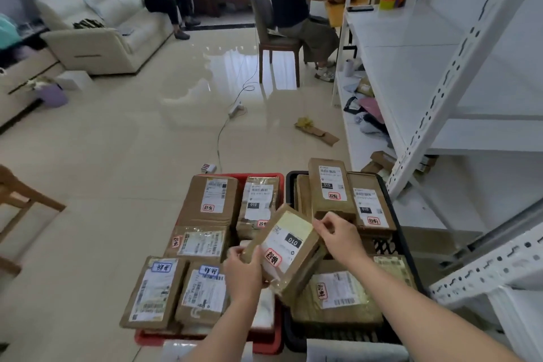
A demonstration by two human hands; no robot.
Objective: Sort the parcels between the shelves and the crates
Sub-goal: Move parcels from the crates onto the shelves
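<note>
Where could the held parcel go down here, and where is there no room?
The white shelf boards to the right show wide bare stretches; the lowest level holds bags and scraps. The floor left of the red crate is bare tile. Both the red crate and the black crate are packed. Both hands, left and right, hold the parcel.

The red plastic crate (266, 345) shows only at its rims, its inside hidden under brown cardboard parcels. The black mesh crate (382, 247) beside it is likewise mostly covered. Print on the white shipping labels (333, 184) is too small to read. The white metal shelving (470, 67) runs off the right edge.
</note>
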